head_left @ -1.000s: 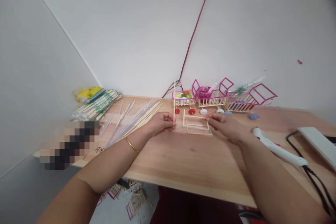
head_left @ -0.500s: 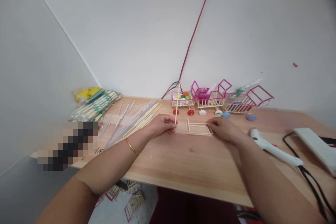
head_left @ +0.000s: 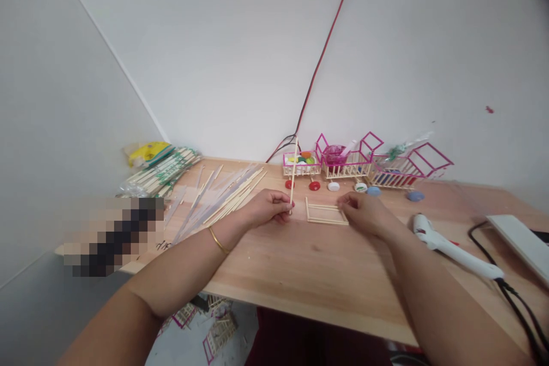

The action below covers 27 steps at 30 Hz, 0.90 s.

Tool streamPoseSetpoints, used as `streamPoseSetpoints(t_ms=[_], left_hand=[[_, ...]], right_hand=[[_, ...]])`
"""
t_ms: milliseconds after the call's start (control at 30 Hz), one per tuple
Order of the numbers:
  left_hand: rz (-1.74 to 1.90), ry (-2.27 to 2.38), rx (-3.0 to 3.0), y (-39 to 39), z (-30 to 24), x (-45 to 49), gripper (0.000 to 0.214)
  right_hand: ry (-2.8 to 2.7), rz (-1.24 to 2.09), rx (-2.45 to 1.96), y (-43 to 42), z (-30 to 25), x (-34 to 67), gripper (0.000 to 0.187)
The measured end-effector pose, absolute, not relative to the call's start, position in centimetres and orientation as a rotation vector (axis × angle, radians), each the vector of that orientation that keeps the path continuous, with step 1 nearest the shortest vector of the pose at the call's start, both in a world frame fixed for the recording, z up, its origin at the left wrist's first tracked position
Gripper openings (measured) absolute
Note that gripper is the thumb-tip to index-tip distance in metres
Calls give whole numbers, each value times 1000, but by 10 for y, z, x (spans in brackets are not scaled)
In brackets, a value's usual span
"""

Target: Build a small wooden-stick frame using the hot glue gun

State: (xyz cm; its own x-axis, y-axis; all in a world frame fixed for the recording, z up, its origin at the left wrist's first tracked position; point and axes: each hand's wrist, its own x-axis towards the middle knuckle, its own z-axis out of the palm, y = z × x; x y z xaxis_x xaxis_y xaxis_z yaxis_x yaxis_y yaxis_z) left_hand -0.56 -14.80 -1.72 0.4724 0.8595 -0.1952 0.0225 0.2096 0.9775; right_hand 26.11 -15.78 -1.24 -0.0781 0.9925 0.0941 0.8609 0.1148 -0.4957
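My left hand (head_left: 268, 207) is closed on a thin wooden stick (head_left: 293, 171), which stands nearly upright from my fingers. Just to its right a small rectangular frame of wooden sticks (head_left: 325, 213) lies flat on the wooden table (head_left: 317, 263). My right hand (head_left: 360, 211) rests at the frame's right end, its fingers curled and touching the frame's corner.
Loose sticks (head_left: 223, 194) and packed bundles (head_left: 160, 171) lie at the left. Pink and wooden stick carts (head_left: 364, 163) with bottle-cap wheels line the wall. A white glue gun (head_left: 454, 249) with a black cord lies at the right, beside a white flat object (head_left: 521, 237).
The frame, partly raised a second ago, now lies flat on the table. The stick in my left hand has tilted slightly right. My right hand stays at the frame's end.
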Motion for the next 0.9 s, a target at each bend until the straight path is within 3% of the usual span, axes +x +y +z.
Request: streamPoseSetpoints(t_ms=[167, 700, 900], left_hand=[[706, 914, 1300, -151, -15, -4, 27], [809, 840, 1249, -150, -19, -1, 28], [785, 856, 1228, -151, -19, -1, 28]], right_hand=[[-1972, 221, -1621, -159, -4, 254, 23], [-2437, 412, -1356, -173, -4, 230, 16], [-2352, 370, -1376, -175, -2, 226, 14]])
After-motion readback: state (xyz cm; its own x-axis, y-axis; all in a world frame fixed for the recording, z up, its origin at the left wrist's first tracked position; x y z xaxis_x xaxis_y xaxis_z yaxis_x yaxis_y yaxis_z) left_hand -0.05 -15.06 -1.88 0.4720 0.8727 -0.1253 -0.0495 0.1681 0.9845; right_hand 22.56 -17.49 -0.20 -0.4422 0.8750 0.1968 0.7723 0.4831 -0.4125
